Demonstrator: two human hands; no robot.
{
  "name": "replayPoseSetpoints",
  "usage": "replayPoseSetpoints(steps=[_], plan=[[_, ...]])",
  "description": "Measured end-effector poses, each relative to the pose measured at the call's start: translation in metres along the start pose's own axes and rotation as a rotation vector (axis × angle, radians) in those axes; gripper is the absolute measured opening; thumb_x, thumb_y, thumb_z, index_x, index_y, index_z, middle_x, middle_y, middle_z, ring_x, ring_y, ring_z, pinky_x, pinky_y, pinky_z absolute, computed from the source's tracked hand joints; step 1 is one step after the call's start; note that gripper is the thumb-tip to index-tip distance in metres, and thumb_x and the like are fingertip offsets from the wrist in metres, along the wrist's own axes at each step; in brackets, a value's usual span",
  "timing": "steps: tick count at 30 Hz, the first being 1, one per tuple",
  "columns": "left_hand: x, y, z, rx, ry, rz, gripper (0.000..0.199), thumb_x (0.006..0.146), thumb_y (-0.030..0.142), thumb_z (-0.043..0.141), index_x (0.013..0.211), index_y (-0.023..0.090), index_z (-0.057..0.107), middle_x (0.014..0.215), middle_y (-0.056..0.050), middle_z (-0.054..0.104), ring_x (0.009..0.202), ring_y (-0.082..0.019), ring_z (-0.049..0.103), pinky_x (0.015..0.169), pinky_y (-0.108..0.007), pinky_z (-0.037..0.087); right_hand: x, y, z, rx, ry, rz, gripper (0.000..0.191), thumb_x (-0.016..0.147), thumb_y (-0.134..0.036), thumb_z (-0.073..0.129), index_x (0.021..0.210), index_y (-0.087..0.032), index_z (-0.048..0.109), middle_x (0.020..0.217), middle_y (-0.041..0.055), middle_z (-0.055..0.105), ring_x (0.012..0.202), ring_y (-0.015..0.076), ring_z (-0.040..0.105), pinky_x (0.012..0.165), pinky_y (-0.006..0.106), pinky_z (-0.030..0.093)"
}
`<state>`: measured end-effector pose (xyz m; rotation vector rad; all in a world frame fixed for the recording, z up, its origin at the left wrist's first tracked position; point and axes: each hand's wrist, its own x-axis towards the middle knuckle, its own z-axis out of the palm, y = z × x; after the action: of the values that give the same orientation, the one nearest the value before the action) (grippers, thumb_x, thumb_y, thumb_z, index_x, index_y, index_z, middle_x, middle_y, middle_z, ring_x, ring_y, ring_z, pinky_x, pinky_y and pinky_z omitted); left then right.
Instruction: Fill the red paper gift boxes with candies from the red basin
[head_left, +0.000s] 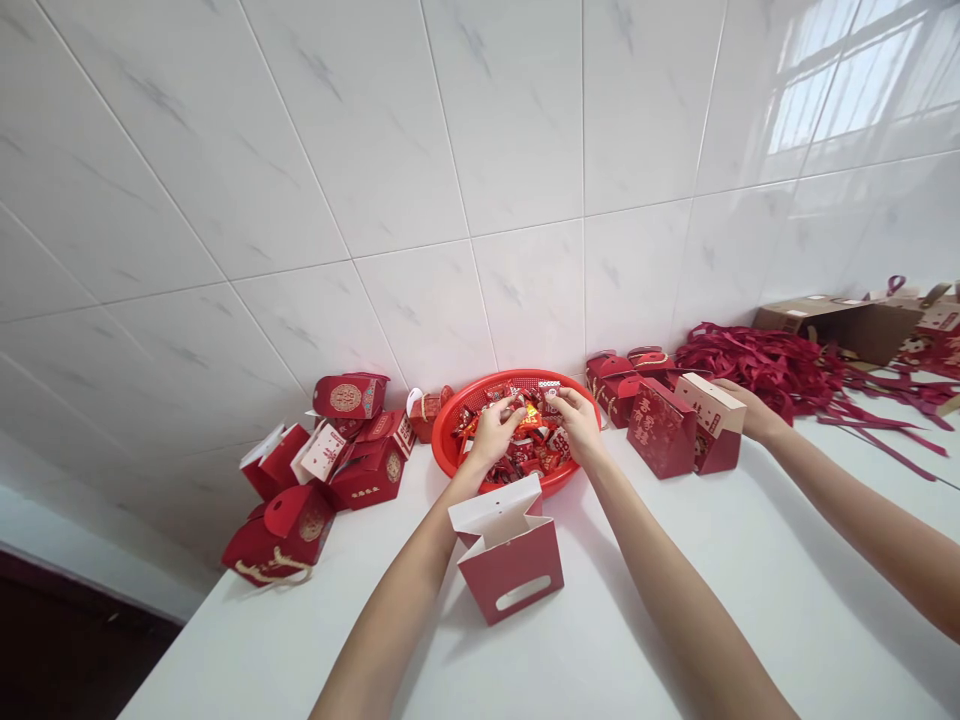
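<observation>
A red plastic basket (442, 440) by the wall holds many wrapped candies (529, 465) in red and gold wrappers. Both hands are inside its rim. My left hand (496, 430) is closed, its fingertips pinching a candy that the fingers mostly cover. My right hand (577, 425) pinches a dark red wrapped candy (552, 402) at the basket's right side. Between my forearms, in front of the basket, a red paper gift box (514, 570) stands upright with its white-lined top open and an oval slot low on its side. Its inside bottom is hidden.
Finished-looking red gift boxes (367, 470) cluster at the left. Two taller boxes (660, 430) stand at the right, where another person's hand (750, 412) touches the outer one. Behind lie a heap of dark red ribbons (757, 365) and a cardboard box (817, 315) along the tiled wall.
</observation>
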<state>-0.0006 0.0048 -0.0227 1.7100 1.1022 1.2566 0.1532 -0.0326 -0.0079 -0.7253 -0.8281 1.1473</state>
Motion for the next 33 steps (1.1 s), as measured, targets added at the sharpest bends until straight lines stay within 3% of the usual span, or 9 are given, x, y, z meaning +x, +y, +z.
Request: replayPoseSetpoints(steps=[6,14,23,25,28,33], plan=[[-0.004,0.007,-0.002,0.075,-0.047,0.099,0.029,0.087,0.039,0.062,0.097,0.014,0.071,0.096,-0.008,0.076,0.089,-0.023,0.067,0.083,-0.034,0.053,0.000,0.000,0.000,-0.034,-0.014,-0.016,0.025,0.059,-0.038,0.081,0.072,-0.021,0.068,0.078,0.0010,0.069,0.080,0.0193,0.064,0.070,0.030,0.050],[-0.004,0.007,0.000,0.161,-0.068,0.115,0.031,0.089,0.044,0.059,0.079,0.015,0.065,0.076,-0.003,0.067,0.081,-0.021,0.061,0.077,-0.031,0.049,0.001,0.003,-0.001,-0.059,-0.026,-0.035,0.027,0.059,-0.038,0.082,0.073,-0.021,0.068,0.077,0.0007,0.070,0.079,0.0184,0.064,0.075,0.031,0.051],[-0.008,0.020,0.002,0.124,-0.156,0.155,0.042,0.085,0.057,0.058,0.077,0.016,0.065,0.076,-0.003,0.067,0.076,-0.019,0.060,0.076,-0.031,0.048,-0.001,0.005,-0.003,-0.110,-0.101,-0.017,0.030,0.059,-0.041,0.082,0.073,-0.020,0.066,0.072,-0.0006,0.067,0.071,0.0167,0.061,0.062,0.027,0.049],[-0.009,0.021,0.002,0.128,-0.163,0.139,0.044,0.086,0.059,0.055,0.074,0.017,0.063,0.069,-0.002,0.065,0.069,-0.018,0.058,0.070,-0.029,0.047,0.000,0.006,-0.003,-0.121,-0.112,-0.018,0.031,0.059,-0.042,0.082,0.074,-0.020,0.066,0.073,-0.0003,0.067,0.071,0.0170,0.061,0.062,0.027,0.049],[-0.009,0.021,0.002,0.147,-0.156,0.100,0.045,0.088,0.057,0.051,0.065,0.018,0.057,0.057,0.001,0.058,0.057,-0.015,0.053,0.061,-0.027,0.045,0.002,0.008,-0.004,-0.123,-0.113,-0.027,0.032,0.059,-0.043,0.083,0.073,-0.021,0.066,0.073,-0.0001,0.068,0.073,0.0178,0.061,0.067,0.029,0.050],[-0.007,0.016,-0.001,0.266,-0.092,0.031,0.035,0.087,0.040,0.047,0.058,0.020,0.052,0.058,0.000,0.059,0.060,-0.015,0.054,0.060,-0.026,0.042,0.002,0.007,-0.002,-0.126,-0.060,-0.053,0.027,0.059,-0.040,0.081,0.070,-0.021,0.065,0.071,-0.0007,0.067,0.072,0.0175,0.060,0.068,0.029,0.049]])
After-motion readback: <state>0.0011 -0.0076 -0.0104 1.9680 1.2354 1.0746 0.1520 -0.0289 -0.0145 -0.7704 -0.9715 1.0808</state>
